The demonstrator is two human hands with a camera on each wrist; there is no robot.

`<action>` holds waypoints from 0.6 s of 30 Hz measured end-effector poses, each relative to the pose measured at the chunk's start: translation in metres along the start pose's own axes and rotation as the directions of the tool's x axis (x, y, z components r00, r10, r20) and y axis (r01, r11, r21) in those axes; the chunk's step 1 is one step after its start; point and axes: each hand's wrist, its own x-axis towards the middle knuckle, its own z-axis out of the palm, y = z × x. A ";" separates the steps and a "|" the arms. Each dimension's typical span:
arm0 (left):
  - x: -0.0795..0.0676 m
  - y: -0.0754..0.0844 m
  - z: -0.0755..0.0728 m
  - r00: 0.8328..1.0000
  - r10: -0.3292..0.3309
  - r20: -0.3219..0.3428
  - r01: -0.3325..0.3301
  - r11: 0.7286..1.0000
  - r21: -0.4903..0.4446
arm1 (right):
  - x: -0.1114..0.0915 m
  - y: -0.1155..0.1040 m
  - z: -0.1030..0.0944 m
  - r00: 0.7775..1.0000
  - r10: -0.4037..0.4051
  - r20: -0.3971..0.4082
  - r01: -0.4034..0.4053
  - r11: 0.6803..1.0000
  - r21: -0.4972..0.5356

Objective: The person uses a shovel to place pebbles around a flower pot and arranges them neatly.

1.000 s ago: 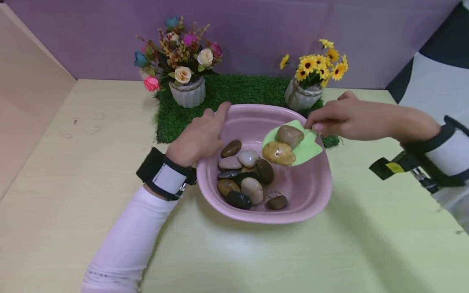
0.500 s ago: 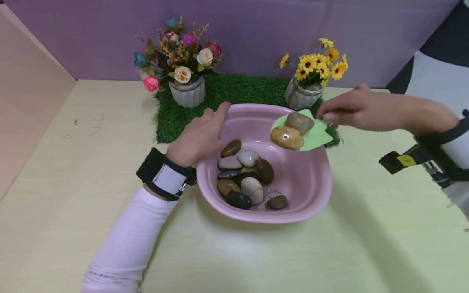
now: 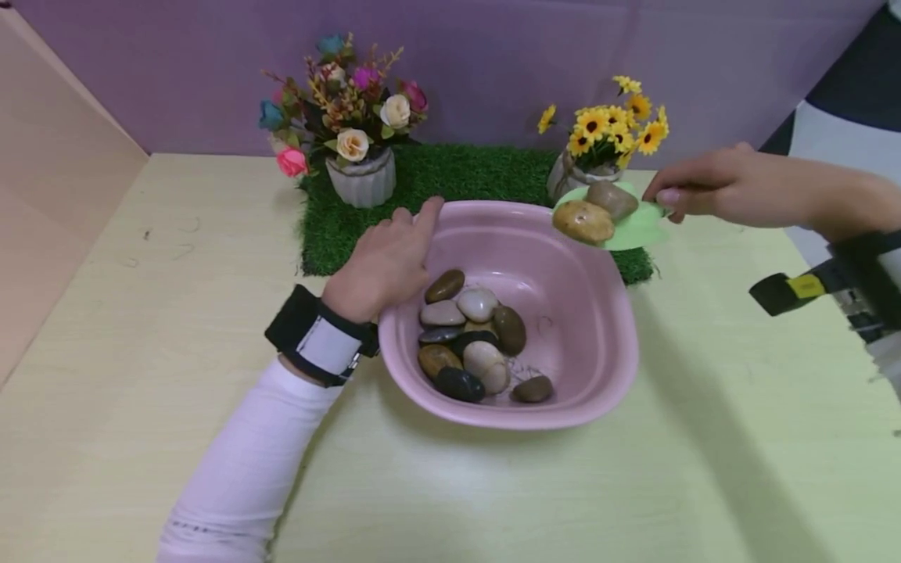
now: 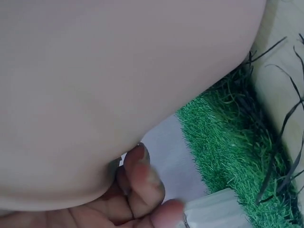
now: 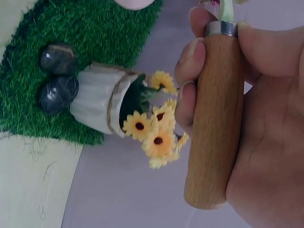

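A pink plastic basin (image 3: 594, 336) stands on the table, with several smooth stones (image 3: 483, 360) gathered mostly at its left side. My left hand (image 3: 383, 270) grips the basin's left rim; in the left wrist view its fingers (image 4: 142, 187) curl against the basin's outer side. My right hand (image 3: 739, 188) holds a small trowel by its wooden handle (image 5: 216, 123). The trowel's light green blade (image 3: 644, 232) is raised over the basin's far right rim. It carries a yellowish-brown stone (image 3: 583, 222) and a grey-brown stone (image 3: 612, 200).
Behind the basin lies an artificial grass mat (image 3: 472, 172). A pot of mixed flowers (image 3: 362, 178) stands at its left, a pot of yellow flowers (image 3: 573, 178) at its right. In the right wrist view, two dark stones (image 5: 58, 76) lie on the mat beside the yellow-flower pot.
My right hand has lifted the trowel with its two stones up and to the right, from inside the basin to beyond its far right rim. My left hand stays on the rim.
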 end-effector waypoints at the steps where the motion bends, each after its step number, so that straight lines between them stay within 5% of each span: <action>1: 0.000 0.000 0.000 1.000 -0.002 0.003 0.002 1.000 -0.001 | 0.000 0.002 -0.001 1.000 0.016 0.008 -0.016 1.000 0.002; 12: 0.000 0.002 -0.001 1.000 -0.013 0.025 0.013 1.000 -0.007 | -0.004 0.030 -0.001 0.973 0.209 0.100 -0.220 0.969 0.114; 18: -0.001 0.001 -0.001 1.000 -0.015 0.023 0.015 1.000 0.001 | -0.001 0.042 -0.005 0.960 0.241 0.139 -0.262 0.953 0.154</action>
